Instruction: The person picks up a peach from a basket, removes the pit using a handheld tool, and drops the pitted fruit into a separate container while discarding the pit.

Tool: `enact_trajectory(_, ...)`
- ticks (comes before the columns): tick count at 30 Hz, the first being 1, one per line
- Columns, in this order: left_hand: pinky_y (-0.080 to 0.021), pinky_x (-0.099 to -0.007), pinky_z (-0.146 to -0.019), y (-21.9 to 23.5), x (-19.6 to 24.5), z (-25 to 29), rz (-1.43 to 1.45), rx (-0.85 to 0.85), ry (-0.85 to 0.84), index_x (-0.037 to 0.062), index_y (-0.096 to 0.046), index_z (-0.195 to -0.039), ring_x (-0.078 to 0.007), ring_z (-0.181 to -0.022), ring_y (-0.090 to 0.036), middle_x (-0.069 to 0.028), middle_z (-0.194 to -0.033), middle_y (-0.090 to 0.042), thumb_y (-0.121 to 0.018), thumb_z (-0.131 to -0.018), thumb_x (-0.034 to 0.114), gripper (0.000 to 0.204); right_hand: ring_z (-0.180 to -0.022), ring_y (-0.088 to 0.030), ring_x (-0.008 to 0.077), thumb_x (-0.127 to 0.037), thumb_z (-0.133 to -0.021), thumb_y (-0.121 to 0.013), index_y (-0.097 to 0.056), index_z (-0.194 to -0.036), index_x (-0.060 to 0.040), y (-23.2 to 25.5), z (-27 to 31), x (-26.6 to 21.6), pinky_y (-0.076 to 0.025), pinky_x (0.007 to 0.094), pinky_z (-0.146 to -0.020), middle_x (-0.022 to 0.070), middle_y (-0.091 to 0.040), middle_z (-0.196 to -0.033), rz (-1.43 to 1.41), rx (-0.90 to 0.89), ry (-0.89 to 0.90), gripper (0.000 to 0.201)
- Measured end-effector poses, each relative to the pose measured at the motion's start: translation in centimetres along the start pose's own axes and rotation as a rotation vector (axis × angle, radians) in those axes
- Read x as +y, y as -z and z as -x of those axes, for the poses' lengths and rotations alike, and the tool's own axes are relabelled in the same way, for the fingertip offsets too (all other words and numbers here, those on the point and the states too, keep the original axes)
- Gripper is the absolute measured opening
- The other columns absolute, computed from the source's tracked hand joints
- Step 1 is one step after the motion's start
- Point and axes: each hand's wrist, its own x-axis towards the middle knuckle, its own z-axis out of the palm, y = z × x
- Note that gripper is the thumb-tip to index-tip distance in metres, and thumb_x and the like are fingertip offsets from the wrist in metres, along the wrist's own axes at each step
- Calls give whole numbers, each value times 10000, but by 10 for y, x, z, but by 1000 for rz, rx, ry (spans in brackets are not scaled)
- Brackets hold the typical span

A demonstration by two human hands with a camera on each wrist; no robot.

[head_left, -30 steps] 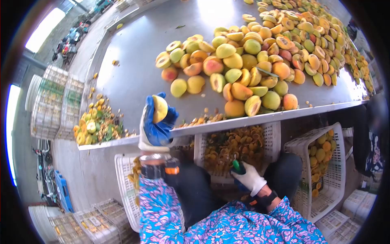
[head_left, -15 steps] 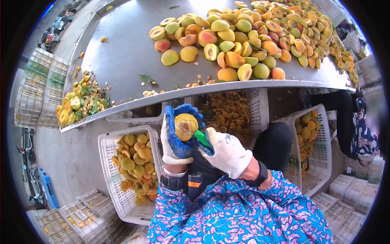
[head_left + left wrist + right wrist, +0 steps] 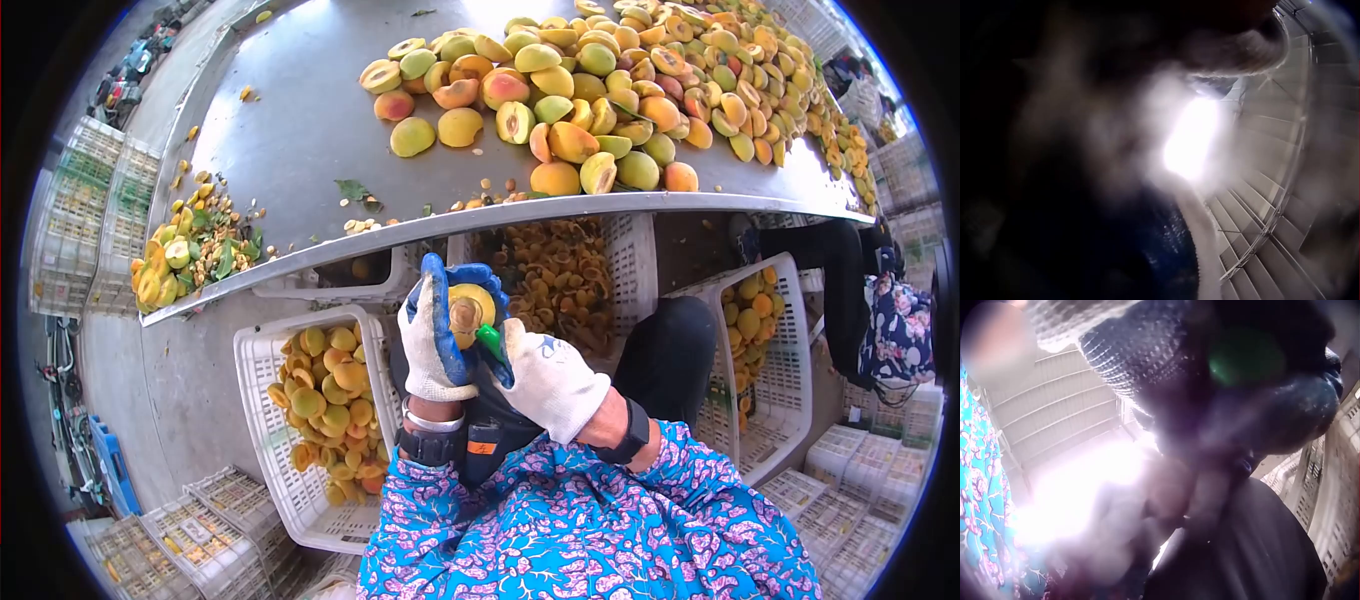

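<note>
In the head view my left hand (image 3: 428, 345), in a white and blue glove, holds a yellow peach half (image 3: 470, 305) with its cut side facing up. A round browned patch shows in the middle of that cut face. My right hand (image 3: 552, 380), gloved too, grips a small green-handled tool (image 3: 490, 338) right at the lower edge of the fruit. The tool's working end is hidden at the peach. In the right wrist view the green handle (image 3: 1244, 356) appears blurred among dark glove fingers. The left wrist view is mostly dark glove and glare.
A metal table (image 3: 300, 110) bears a heap of peach halves (image 3: 600, 90), with pits and scraps (image 3: 205, 245) at its left corner. Below stand a white crate of peach halves (image 3: 262, 400), a crate of darker pieces (image 3: 560, 280) and another crate (image 3: 795, 400). Another person's leg (image 3: 835, 290) is at right.
My left hand has come back from the table's edge with the peach half to above my lap. My right hand has risen to meet it, bringing the green-handled tool against the fruit.
</note>
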Motion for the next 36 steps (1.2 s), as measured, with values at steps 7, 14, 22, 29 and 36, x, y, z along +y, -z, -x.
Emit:
enact_trajectory(7,-542,-273,-586,-4,-11,-17,-166,-93,104,-36,-649,-887,-177,-601,-641,-107,-735,-664,-501,-947,417,480,-792,-626,392,-229,-854,-597,-538,-982,10,17,-3,22,-492,425,-657,227,-635,-834,-196,-227,-75,277)
enact_trajectory(14,-559,-342,-736,-6,-12,-8,75,-44,-45,-22,-607,-998,-219,-814,-650,-155,-929,-652,-469,-965,391,436,-825,-635,348,-170,-818,-647,-577,-1004,8,12,-13,13,-493,384,-733,202,-647,-891,-520,-166,-66,266)
enact_trajectory(22,-498,-285,-532,-11,-3,-11,-202,-200,134,-51,-635,-776,-185,-567,-606,-128,-690,-645,-528,-943,363,459,-652,-577,104,-223,-870,-635,-604,-978,-63,27,0,23,-447,249,-564,18,-606,-756,-1020,-577,-416,196)
enact_trajectory(29,-498,-278,-546,-5,5,-10,-127,-279,212,-47,-646,-750,-166,-568,-610,-122,-683,-653,-581,-916,370,453,-532,-496,38,-253,-895,-627,-617,-931,-79,12,5,22,-392,199,-458,-44,-548,-675,-1030,-521,-365,178)
enact_trajectory(36,-494,-301,-543,-10,3,-3,-102,-351,172,-56,-633,-734,-197,-565,-603,-149,-679,-645,-541,-938,354,466,-423,-438,78,-215,-940,-547,-544,-1024,-22,29,25,24,-352,240,-386,-33,-444,-589,-1859,-872,-500,211)
